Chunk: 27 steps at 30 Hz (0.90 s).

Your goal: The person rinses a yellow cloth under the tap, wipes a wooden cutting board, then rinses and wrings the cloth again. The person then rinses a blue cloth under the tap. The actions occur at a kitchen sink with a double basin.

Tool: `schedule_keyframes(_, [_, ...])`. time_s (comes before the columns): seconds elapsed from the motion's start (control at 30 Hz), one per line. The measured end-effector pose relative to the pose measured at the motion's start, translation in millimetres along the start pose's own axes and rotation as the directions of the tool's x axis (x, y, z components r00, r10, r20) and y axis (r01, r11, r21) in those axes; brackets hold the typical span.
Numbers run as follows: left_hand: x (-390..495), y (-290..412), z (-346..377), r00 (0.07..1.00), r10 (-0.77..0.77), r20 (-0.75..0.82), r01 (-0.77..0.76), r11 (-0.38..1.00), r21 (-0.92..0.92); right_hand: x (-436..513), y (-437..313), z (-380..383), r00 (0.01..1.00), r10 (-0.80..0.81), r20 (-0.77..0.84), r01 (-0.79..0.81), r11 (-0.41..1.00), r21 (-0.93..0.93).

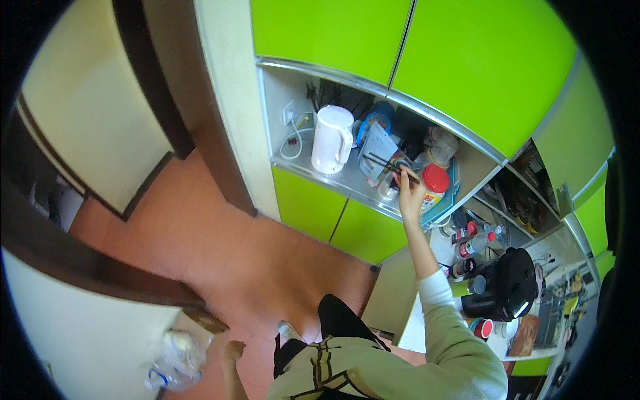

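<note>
My right hand (411, 194) reaches into the counter niche and grips a pair of dark chopsticks (378, 161), their far ends pointing left. Just right of this hand stands a plastic jar with a red lid (435, 178). Below the chopsticks is a clear glass jar (387, 190), partly covered by the hand. A greyish-white plastic board or lid (379, 145) leans behind them. Farther left in the niche stands a white electric kettle (330, 145). My left hand (234, 351) hangs low over the floor, fingers curled, with nothing visible in it.
Green cabinet doors (330, 30) overhang the niche. On the right counter stand several bottles (475, 245) and a black electric cooker (500, 285). A bag of clear plastic bottles (177, 357) is at lower left. Dark door frames (225, 150) border the reddish floor (200, 240).
</note>
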<state>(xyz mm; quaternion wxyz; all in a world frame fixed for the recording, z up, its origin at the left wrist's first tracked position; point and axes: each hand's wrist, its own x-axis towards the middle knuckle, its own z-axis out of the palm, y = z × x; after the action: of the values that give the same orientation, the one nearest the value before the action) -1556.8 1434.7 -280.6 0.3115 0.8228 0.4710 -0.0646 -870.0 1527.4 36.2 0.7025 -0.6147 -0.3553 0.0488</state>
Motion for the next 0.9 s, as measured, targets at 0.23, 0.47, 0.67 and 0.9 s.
schedule_keyframes(0.23, [130,-18,-42,0.923,-0.383,0.035,0.385,0.92,-0.077,208,102,94,0.958,-0.278,0.075,0.287,0.897,-0.337])
schedule_keyframes(0.47, [179,58,-76,0.899,-0.438,-0.008,0.401,0.83,-0.389,321,240,141,0.867,-0.285,0.408,0.472,0.211,-0.856])
schedule_keyframes(0.67, [219,87,-84,0.795,-0.607,-0.004,0.523,0.688,-0.503,339,271,131,0.875,0.306,0.376,0.326,0.202,-0.923])
schedule_keyframes(0.9, [227,86,-101,0.833,-0.551,-0.056,0.469,0.756,-0.456,340,267,141,0.845,0.424,0.326,0.286,0.158,-0.945])
